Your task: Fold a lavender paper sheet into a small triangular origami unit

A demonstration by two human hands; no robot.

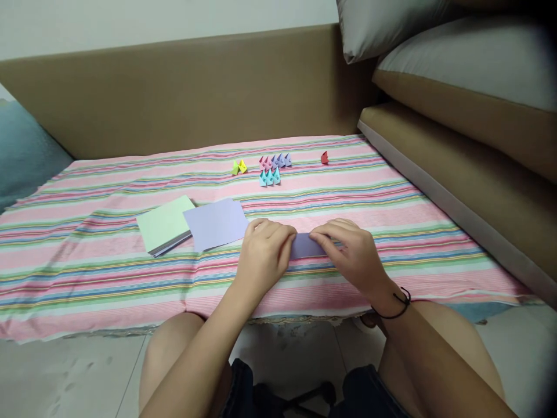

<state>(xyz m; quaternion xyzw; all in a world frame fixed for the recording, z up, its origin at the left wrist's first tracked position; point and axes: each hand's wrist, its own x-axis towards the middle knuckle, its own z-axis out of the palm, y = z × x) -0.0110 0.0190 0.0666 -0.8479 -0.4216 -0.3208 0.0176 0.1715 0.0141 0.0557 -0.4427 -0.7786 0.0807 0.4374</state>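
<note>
A small lavender paper strip [306, 246] lies on the striped cloth [108, 278], pressed between both my hands. My left hand [265, 255] is curled over the strip's left end, fingers bent down on it. On the strip's right end rests my right hand [350, 252], fingers pinched together, with a black cord round its wrist. Just left of my hands lie a loose lavender sheet [216, 223] and a stack of paper topped by a pale green sheet [164, 224].
Several small folded paper pieces sit farther back: yellow-green ones [239, 167], a pink, purple and blue cluster [272, 168], and a red one [324, 157]. A tan sofa back rises behind; cushions [456, 116] are stacked on the right. My knees are below the cloth's edge.
</note>
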